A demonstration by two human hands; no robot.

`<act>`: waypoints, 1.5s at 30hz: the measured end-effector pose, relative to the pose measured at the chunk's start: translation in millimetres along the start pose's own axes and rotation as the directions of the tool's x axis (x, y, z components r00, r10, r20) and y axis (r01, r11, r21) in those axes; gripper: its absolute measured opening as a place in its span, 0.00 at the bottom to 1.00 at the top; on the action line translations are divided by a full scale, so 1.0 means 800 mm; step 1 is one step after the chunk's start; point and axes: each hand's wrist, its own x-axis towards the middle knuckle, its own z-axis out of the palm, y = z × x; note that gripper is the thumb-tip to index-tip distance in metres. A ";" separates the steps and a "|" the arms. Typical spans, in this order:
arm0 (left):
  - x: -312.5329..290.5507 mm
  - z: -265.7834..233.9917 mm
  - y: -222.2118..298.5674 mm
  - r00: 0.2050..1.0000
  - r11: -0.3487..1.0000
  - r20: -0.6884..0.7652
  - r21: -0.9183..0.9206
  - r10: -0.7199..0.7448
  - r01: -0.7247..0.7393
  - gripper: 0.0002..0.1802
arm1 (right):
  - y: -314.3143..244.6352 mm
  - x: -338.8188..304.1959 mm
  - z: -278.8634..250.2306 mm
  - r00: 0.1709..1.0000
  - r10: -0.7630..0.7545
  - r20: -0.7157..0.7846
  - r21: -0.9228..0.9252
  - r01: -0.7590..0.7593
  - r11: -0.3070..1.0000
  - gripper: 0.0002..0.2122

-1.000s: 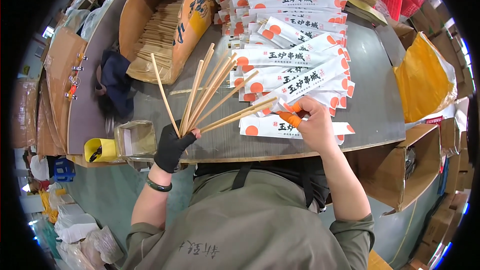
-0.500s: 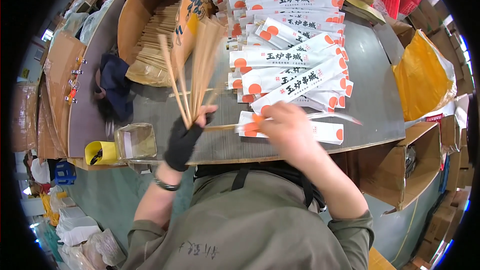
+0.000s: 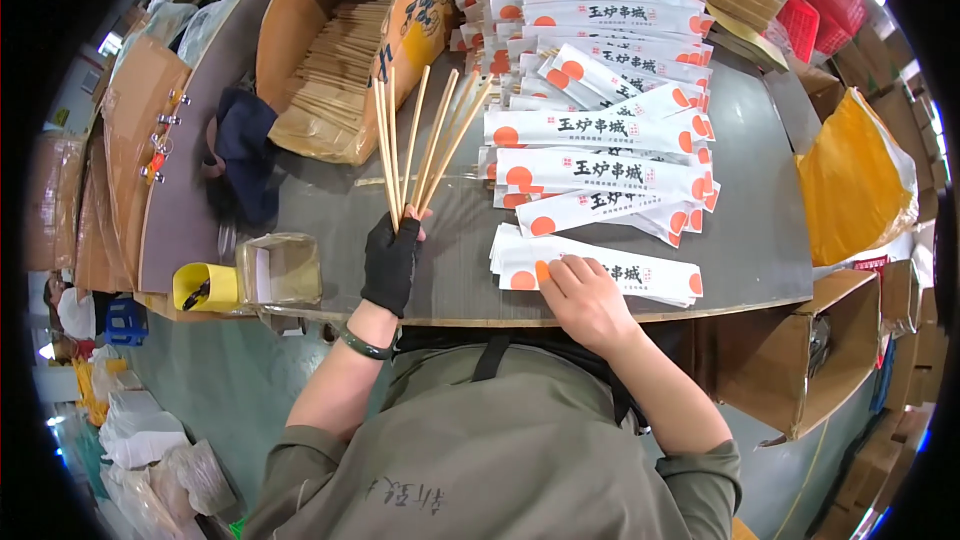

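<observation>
A fan of several wooden chopsticks [image 3: 434, 145] stands upright in my left hand [image 3: 390, 265], which wears a black fingerless glove and is closed round their lower ends. My right hand [image 3: 590, 310] lies over a small stack of white paper chopstick sleeves [image 3: 670, 277] with orange dots, near the table's front edge. Its fingers are bent close together on the top sleeve, and an orange cover shows at one fingertip. Behind it spreads a larger pile of similar sleeves [image 3: 600, 127]. Many loose chopsticks [image 3: 340, 65] fill an open carton [image 3: 290, 30] at the back left.
At the table's left front stand a yellow cup [image 3: 205, 287] and a small taped box [image 3: 280, 272]. Dark cloth [image 3: 245, 155] lies behind them. To the right are a yellow sack [image 3: 855, 185] and an open cardboard box [image 3: 800, 365] beyond the table edge.
The chopsticks, blurred before, are now still and fewer in the left hand. A chopstick that pointed toward the right hand is gone from there. The right hand has moved down onto the small stack.
</observation>
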 end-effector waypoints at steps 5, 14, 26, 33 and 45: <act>-0.018 -0.012 0.012 1.000 1.000 0.016 0.019 0.020 -0.020 0.11 | -0.002 -0.002 0.009 0.959 0.174 -0.224 0.188 -0.133 0.973 0.09; -0.037 -0.039 0.047 0.986 0.929 0.073 0.330 0.150 -0.166 0.09 | 0.034 0.033 -0.051 0.658 0.735 0.164 0.656 -0.629 0.417 0.12; -0.027 -0.075 0.075 0.967 0.894 0.216 0.394 0.137 -0.214 0.10 | 0.041 0.026 -0.067 0.735 0.637 0.233 0.682 -0.590 0.432 0.09; -0.017 -0.036 0.082 0.925 0.897 0.368 0.371 0.094 -0.239 0.15 | 0.015 0.049 -0.063 0.946 0.316 -0.074 0.321 -0.277 0.906 0.09; -0.004 0.010 0.026 0.995 0.988 0.060 0.133 0.076 -0.084 0.10 | -0.003 0.016 -0.004 0.989 0.014 0.146 -0.144 0.007 0.989 0.21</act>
